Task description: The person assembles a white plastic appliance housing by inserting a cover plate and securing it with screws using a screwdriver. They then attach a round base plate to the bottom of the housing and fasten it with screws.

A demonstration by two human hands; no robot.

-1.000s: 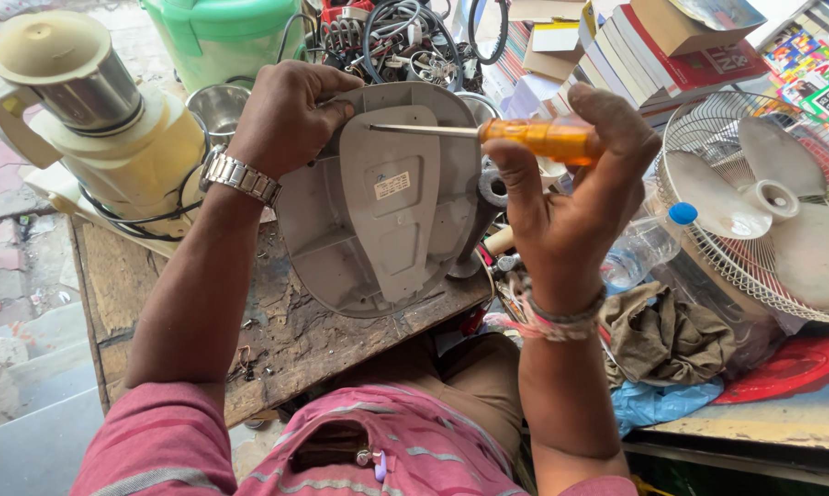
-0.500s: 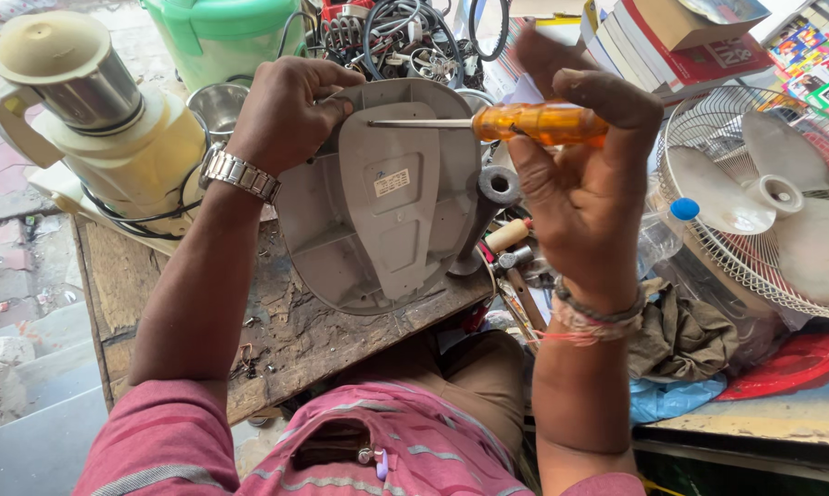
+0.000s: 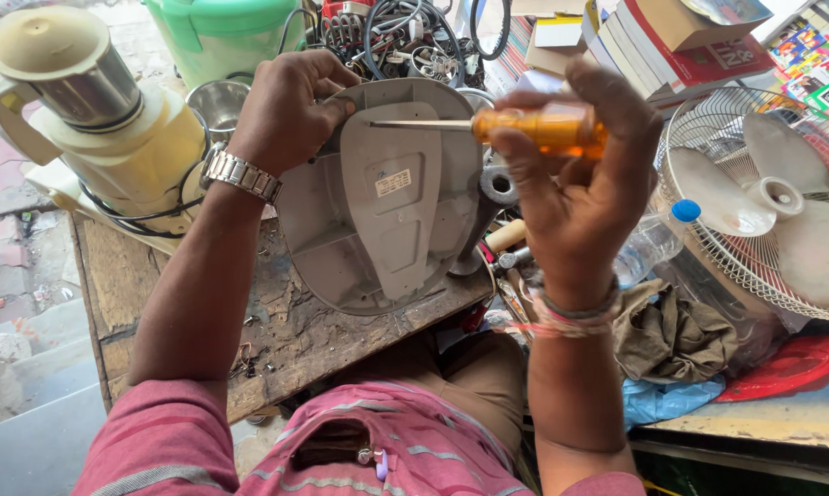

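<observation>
A grey plastic appliance base [image 3: 378, 202] stands tilted on its edge on the worn wooden workbench [image 3: 286, 340], underside toward me. My left hand [image 3: 286, 106], with a metal watch on the wrist, grips its upper left rim. My right hand [image 3: 571, 174] holds a screwdriver [image 3: 525, 129] with an orange handle. The shaft lies level and points left, its tip at the top of the base's raised centre panel.
A cream mixer grinder with a steel jar [image 3: 84, 110] stands at the left, a green container [image 3: 222, 32] behind. Tangled cables [image 3: 405, 41] and stacked books [image 3: 672, 46] lie at the back. A table fan [image 3: 772, 202], cloth [image 3: 672, 335] and plastic bottle [image 3: 649, 243] sit right.
My right hand has turned the screwdriver in its fingers and shifted slightly up and right. My left hand stays on the base's rim.
</observation>
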